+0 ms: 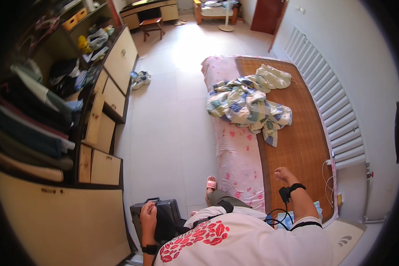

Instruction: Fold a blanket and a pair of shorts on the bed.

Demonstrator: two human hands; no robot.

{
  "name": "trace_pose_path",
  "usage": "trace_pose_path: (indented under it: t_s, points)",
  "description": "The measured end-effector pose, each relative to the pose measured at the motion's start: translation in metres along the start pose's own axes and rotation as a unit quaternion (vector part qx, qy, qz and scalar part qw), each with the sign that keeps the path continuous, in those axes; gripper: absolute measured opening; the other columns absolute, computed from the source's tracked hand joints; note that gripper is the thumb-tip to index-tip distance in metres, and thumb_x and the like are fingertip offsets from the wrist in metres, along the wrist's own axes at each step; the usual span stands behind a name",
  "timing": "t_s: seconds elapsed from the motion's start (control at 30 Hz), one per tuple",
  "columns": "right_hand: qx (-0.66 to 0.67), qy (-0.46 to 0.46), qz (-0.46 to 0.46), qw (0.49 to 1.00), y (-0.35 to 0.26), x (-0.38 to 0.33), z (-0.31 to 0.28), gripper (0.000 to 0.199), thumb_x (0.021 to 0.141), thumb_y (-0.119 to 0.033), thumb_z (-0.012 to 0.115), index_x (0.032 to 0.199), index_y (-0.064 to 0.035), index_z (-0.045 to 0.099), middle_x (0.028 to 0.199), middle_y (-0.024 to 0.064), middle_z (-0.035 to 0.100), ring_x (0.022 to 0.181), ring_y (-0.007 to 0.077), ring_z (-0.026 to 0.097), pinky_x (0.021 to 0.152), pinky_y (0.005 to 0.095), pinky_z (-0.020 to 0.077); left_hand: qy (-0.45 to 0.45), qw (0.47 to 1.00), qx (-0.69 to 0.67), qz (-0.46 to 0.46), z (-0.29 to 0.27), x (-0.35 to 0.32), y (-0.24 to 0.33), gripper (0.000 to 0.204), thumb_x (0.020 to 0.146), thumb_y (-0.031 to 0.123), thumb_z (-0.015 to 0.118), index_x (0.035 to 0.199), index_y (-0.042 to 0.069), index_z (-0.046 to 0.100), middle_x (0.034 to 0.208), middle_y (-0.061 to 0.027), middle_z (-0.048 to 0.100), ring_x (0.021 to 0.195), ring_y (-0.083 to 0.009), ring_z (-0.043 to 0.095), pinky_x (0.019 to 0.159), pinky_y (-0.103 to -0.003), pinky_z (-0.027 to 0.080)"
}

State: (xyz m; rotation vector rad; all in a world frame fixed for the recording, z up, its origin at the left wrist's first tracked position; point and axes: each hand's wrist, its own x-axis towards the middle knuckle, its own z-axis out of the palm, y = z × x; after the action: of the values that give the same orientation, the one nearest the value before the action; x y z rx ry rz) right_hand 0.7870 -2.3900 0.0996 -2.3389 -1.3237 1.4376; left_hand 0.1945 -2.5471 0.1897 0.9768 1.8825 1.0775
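My left hand (148,214), with a dark band on its wrist, is held over a black hard-shell suitcase (167,212) at my left side. Its fingers are loosely bent, with nothing visible in them; whether it touches the case I cannot tell. My right hand (285,175) hovers above the brown woven mat (297,150) on the bed, empty, its fingers loosely bent. A black strap with a small box and cable circles that wrist. Farther up the bed lies a rumpled patchwork quilt (246,104) beside a cream-coloured bundled cloth (274,78).
Along the left stands a cabinet (99,165) with hanging clothes and cluttered shelves. A pair of shoes (141,80) lies on the tiled floor (157,133) beside it. A white radiator (328,95) lines the right wall. A wooden stool (151,23) stands at the far end.
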Motion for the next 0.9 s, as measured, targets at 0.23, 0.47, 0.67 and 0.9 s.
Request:
trace_pose_path:
  t_s: [0.23,0.47,0.67,0.9]
  points:
    - [0.137,0.039,0.074,0.987,0.023,0.045,-0.006,0.019,0.076,-0.007,0.052,0.092,0.0005,0.054,0.071,0.0076,0.057,0.057,0.0156,0.055,0.048,0.0269,0.0447,-0.131,0.990,0.046,0.023,0.074,0.112,0.080,0.016,0.079,0.007,0.049,0.092,-0.001,0.055,0.087,-0.0068,0.058,0.081,-0.0140,0.056,0.073,-0.024,0.043]
    - [0.189,0.096,0.004,0.977,0.052,0.107,0.002,0.019,0.076,-0.010,0.050,0.093,-0.0011,0.053,0.070,0.0074,0.057,0.055,0.0131,0.055,0.045,0.0252,0.0431,-0.195,0.980,0.006,-0.031,0.127,0.209,0.126,0.020,0.083,0.015,0.045,0.095,0.002,0.054,0.092,-0.0071,0.058,0.082,-0.0144,0.056,0.070,-0.024,0.041]
    - [0.334,-0.022,0.167,0.928,-0.017,0.127,-0.022,0.025,0.077,-0.016,0.051,0.100,-0.0057,0.052,0.077,0.0057,0.056,0.058,0.0114,0.054,0.048,0.0248,0.0444,-0.233,0.970,-0.039,-0.049,0.171,0.273,0.146,0.022,0.084,0.020,0.044,0.096,0.003,0.052,0.093,-0.0087,0.058,0.085,-0.0180,0.057,0.072,-0.027,0.043]
    - [0.289,-0.004,0.094,0.953,-0.122,0.234,-0.067,0.033,0.072,-0.024,0.057,0.103,-0.0123,0.054,0.082,0.0007,0.055,0.068,0.0117,0.051,0.056,0.0282,0.0436,-0.281,0.946,-0.055,-0.152,0.224,0.373,0.129,0.027,0.085,0.024,0.039,0.097,0.003,0.049,0.094,-0.0100,0.057,0.085,-0.0203,0.056,0.072,-0.030,0.043]
